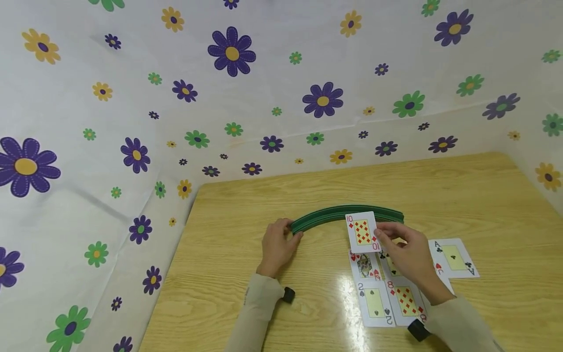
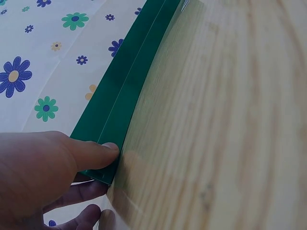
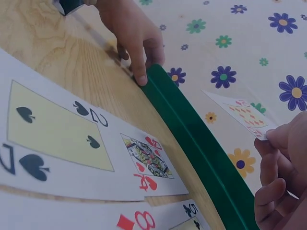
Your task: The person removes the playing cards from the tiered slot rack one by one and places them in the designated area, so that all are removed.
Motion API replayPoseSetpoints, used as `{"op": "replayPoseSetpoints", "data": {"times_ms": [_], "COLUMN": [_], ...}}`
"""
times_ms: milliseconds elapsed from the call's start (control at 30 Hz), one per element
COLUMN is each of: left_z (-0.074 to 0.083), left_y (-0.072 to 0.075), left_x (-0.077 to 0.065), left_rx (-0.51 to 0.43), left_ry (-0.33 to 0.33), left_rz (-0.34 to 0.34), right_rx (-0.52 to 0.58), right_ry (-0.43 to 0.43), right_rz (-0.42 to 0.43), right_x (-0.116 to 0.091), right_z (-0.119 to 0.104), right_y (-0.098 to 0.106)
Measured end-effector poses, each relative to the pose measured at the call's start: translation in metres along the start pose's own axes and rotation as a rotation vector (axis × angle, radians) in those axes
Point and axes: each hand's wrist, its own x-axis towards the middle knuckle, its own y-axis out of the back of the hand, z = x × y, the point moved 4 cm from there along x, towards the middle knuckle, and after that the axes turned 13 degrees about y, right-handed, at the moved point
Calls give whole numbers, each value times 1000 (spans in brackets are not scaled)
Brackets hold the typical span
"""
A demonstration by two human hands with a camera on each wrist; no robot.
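Observation:
My left hand grips the left end of a curved green card holder on the table. Seen from the left wrist, the thumb lies over the holder's end, with fingers beneath it. My right hand pinches the ten of diamonds by its right edge, between thumb and fingers. That card is held up in front of the holder's right part, face toward me. Below it lie a hearts face card, the two of spades and the eight of diamonds, face up.
The ace of clubs lies to the right of my right hand. A clubs card and a red-hearts card are partly hidden by that hand. The wooden table meets a flower-patterned cloth at the back and sides.

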Motion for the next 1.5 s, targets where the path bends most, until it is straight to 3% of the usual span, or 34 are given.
{"op": "replayPoseSetpoints", "data": {"times_ms": [567, 967, 1500], "left_z": [-1, 3, 1], "left_y": [3, 4, 1], "left_x": [-1, 0, 2], "left_rx": [-8, -16, -12], "left_ry": [-6, -6, 9], "left_rz": [2, -2, -13], "right_rx": [-118, -132, -195], "right_ry": [-55, -55, -267], "right_rz": [-1, 49, 34], "right_x": [-33, -50, -78], "right_z": [15, 24, 41], "right_y": [28, 56, 94]}}
